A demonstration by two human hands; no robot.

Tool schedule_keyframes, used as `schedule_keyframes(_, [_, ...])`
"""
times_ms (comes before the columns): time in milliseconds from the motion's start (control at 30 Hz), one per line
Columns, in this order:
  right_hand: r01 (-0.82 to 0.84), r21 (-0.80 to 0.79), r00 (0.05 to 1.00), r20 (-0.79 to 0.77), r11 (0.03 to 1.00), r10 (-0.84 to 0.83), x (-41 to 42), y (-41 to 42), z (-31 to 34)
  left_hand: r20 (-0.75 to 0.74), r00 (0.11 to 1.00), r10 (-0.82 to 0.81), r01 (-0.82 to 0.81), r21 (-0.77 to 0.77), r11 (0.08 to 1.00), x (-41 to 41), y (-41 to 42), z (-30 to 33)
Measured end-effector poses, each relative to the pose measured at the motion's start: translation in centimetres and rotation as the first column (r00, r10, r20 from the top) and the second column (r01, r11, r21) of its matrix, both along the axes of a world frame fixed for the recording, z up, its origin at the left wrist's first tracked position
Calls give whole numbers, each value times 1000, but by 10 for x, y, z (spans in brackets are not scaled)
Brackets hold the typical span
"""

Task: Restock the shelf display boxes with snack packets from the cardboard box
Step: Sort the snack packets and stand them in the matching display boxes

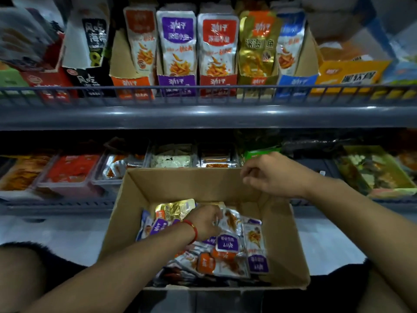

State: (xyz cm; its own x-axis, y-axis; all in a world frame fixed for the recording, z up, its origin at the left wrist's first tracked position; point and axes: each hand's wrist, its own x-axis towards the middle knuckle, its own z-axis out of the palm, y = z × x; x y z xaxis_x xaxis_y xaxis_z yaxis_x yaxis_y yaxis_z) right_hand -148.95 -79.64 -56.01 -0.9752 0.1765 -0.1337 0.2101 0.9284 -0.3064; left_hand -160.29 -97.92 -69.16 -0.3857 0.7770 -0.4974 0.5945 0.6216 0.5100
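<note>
An open cardboard box (284, 249) sits low in the middle of the view, in front of the shelves. Inside lies a heap of snack packets (234, 254) with purple, orange and gold labels. My left hand (206, 221), with a red cord on the wrist, is down in the box and its fingers curl round a silvery packet (230, 219). My right hand (270, 175) hovers above the box's far right corner with loosely curled fingers and holds nothing. On the upper shelf stand display boxes (177, 83) of the same packets in orange, purple, red, gold and blue.
A grey wire rail (203, 89) runs along the upper shelf's front edge. The lower shelf holds clear trays (70, 177) of red and orange snacks on the left and a green and yellow pack (374, 170) on the right. Pale floor shows beside the box.
</note>
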Motion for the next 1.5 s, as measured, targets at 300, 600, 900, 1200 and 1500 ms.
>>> schedule_keyframes(300, [111,-137,991,-53,984,-120,5,19,3,-196,937,-290,270,-120,955,46,70,-29])
schedule_keyframes(600, [135,-173,990,-24,976,-141,10,23,4,321,929,183,-194,3,981,33,55,12])
schedule_keyframes(900, [280,-443,959,81,852,-273,17,6,12,803,472,364,-691,80,719,-31,-25,134])
schedule_keyframes(1200, [265,-884,778,-41,386,-627,1,-37,43,971,162,173,-832,40,553,-30,-49,155])
schedule_keyframes(1500, [213,-321,734,-571,923,-368,-61,-43,159,963,268,9,-891,244,383,-59,-47,178])
